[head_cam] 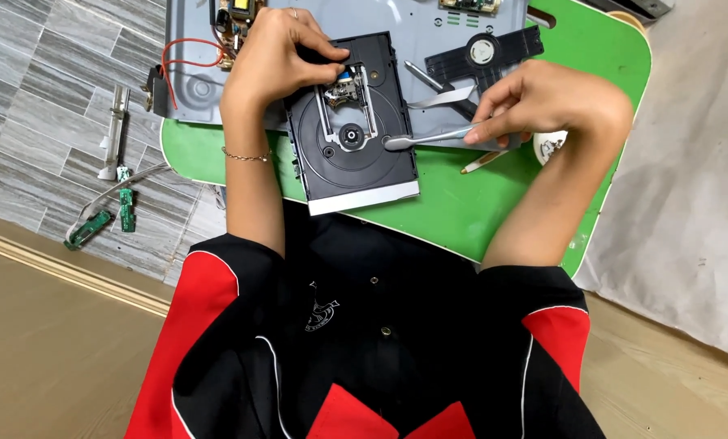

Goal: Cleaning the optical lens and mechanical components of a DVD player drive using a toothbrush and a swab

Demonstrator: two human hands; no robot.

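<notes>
Now: left hand (278, 61) fingers pinch laser pickup (343, 85) at top of black disc drive tray (352, 130), on green tabletop (461, 203). Right hand (543, 102) fingers grip metal tweezers (425, 138), tip nr spindle hub (350, 136). Best keep tray steady, tip flat, light pressure.
</notes>
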